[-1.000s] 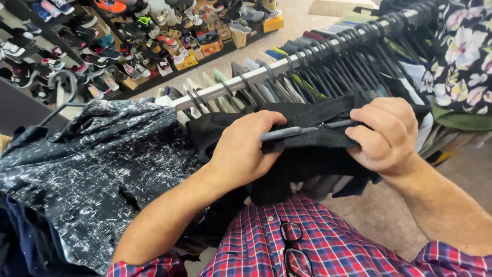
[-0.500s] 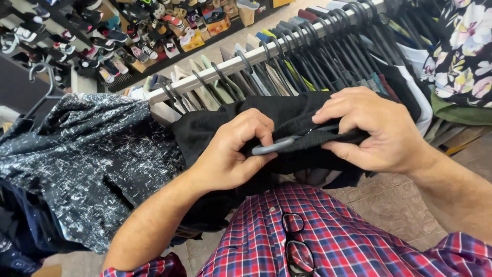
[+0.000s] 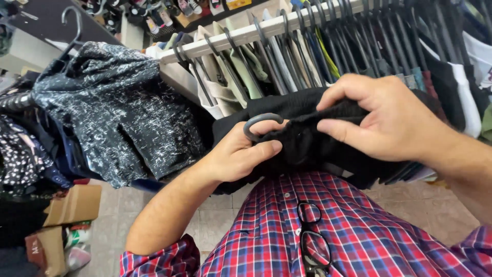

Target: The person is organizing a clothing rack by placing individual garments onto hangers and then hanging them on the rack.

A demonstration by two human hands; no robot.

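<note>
Black garment (image 3: 307,143) bunched between left hand (image 3: 233,154) and right hand (image 3: 392,120).

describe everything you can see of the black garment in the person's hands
The black garment is a dark, soft, knit-looking fabric, bunched and folded in front of the clothes rail. A grey hanger hook curls out of its left end. The left hand grips it there from below; the right hand pinches its upper edge. Its shape is hidden.
</note>
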